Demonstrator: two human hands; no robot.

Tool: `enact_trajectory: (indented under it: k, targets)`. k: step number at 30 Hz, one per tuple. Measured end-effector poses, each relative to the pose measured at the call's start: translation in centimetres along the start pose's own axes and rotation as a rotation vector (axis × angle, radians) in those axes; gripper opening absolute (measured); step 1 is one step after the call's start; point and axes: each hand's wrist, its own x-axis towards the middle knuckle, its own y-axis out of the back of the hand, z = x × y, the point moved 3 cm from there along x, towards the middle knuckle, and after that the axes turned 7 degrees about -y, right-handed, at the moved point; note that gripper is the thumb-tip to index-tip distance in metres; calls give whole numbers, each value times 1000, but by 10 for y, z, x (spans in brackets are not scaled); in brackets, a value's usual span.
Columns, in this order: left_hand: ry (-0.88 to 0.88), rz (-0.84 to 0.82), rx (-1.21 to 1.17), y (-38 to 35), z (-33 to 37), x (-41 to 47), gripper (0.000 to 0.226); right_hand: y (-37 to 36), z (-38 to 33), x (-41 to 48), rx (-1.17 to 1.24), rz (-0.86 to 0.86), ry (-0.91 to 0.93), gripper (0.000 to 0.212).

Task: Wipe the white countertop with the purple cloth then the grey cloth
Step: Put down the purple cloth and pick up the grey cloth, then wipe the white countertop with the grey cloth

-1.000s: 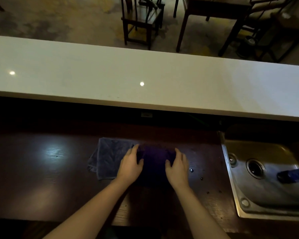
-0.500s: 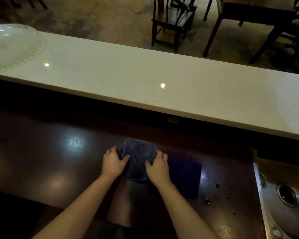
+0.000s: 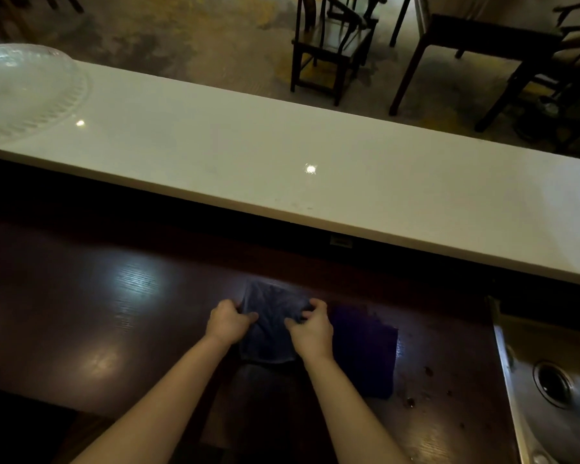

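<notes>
A folded grey cloth (image 3: 271, 326) lies on the dark wooden lower counter (image 3: 114, 313). My left hand (image 3: 227, 321) grips its left edge and my right hand (image 3: 312, 329) pinches its right edge, bunching the fabric. The purple cloth (image 3: 365, 349) lies flat just right of my right hand, partly under it. The long white countertop (image 3: 282, 162) runs across the view above, raised behind the wooden counter.
A clear glass plate (image 3: 24, 92) sits at the white countertop's far left end. A steel sink (image 3: 549, 390) is set into the lower counter at the right. Small dark specks dot the wood near the sink. Dark chairs and a table stand beyond.
Both hands left the purple cloth and moved left onto the grey cloth. Their fingers have since curled and gripped its edges. The view swung left, showing the glass plate.
</notes>
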Motion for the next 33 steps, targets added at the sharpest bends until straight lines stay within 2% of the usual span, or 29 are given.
enact_trajectory:
  k: [6,8,11,13,15,17,20,22,26,30,33]
  targets:
    - [-134,-68,-389,23,18,-7,10,16,-6,-5,484,-207,-214,90]
    - [-188,-118,-539,33,33,-17,11,28,-15,-13,628,-292,-225,77]
    - [-267,-216,-696,46,60,-33,16,45,-32,-26,746,-461,-195,39]
    - [-299,-279,-803,55,80,-44,22,54,-41,-34,794,-569,-197,38]
    - [-325,-332,-876,64,99,-54,28,62,-51,-42,848,-652,-211,46]
    - [-357,-384,-911,73,117,-64,33,69,-60,-49,920,-747,-207,54]
    - [-407,-457,-924,81,143,-74,40,81,-77,-64,990,-862,-150,52]
    - [-443,-480,-909,83,161,-78,42,91,-89,-73,952,-859,-69,46]
    - [-533,-441,-827,88,197,-80,38,118,-113,-74,884,-702,132,36]
    - [-630,-268,-744,95,226,-72,28,152,-136,-64,903,-518,239,42]
    - [-693,-99,-635,105,236,-59,26,184,-151,-56,904,-332,316,39]
